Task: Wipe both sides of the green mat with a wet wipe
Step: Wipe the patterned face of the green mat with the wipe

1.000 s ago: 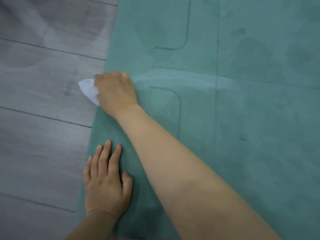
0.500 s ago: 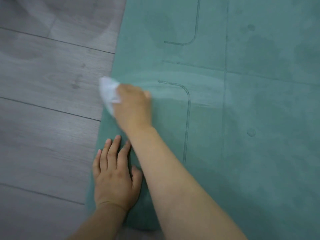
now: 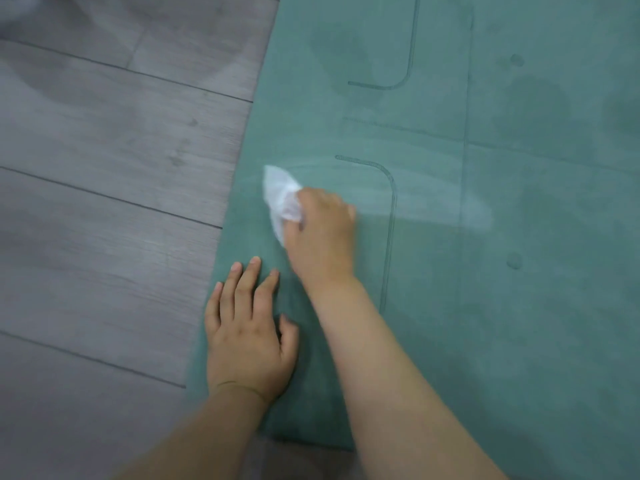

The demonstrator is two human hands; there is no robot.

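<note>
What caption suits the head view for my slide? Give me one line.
Right hand wipes the green mat with a wet wipe while the left hand presses its edge flat on the grey floor.

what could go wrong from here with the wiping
The wet wipe is bunched in the right hand, so strokes may be narrow and leave gaps beside the shiny streak. The left hand lies flat near the green mat edge; the patch beneath it could get missed.
</note>
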